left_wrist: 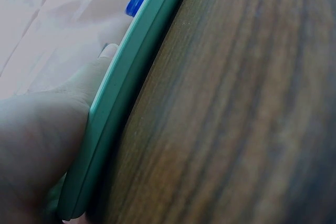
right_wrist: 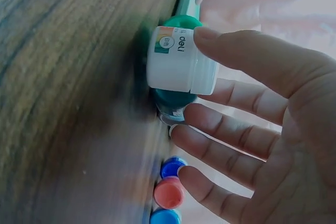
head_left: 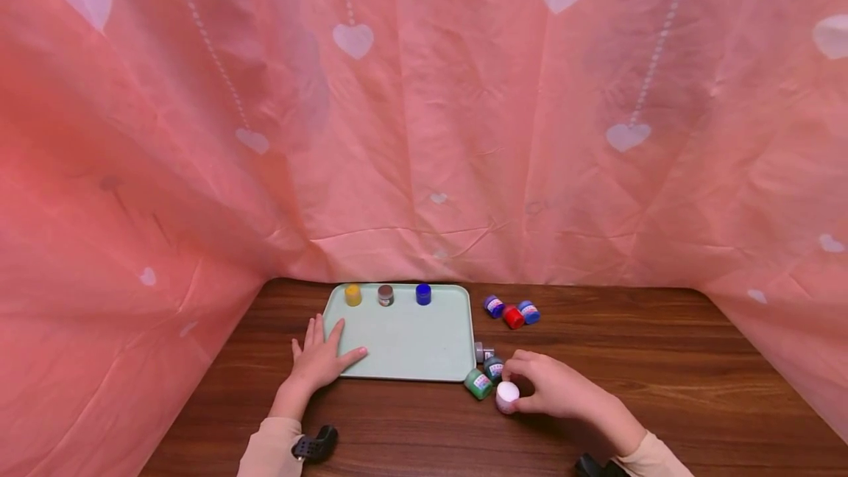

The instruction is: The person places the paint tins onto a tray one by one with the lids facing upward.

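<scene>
Head view puts the white deli paint jar [head_left: 506, 398] upright off the near right corner of the pale green tray [head_left: 404, 341], the right grip [head_left: 556, 387] pinching it near its cap between thumb and forefinger; whether its base touches the surface [head_left: 662, 359] I cannot tell. Best to raise it straight and level, so it clears the green paint jar [head_left: 478, 384] without a knock. The left grip [head_left: 318, 361], fingers spread over the tray's left edge, should press just enough to prevent sliding.
</scene>
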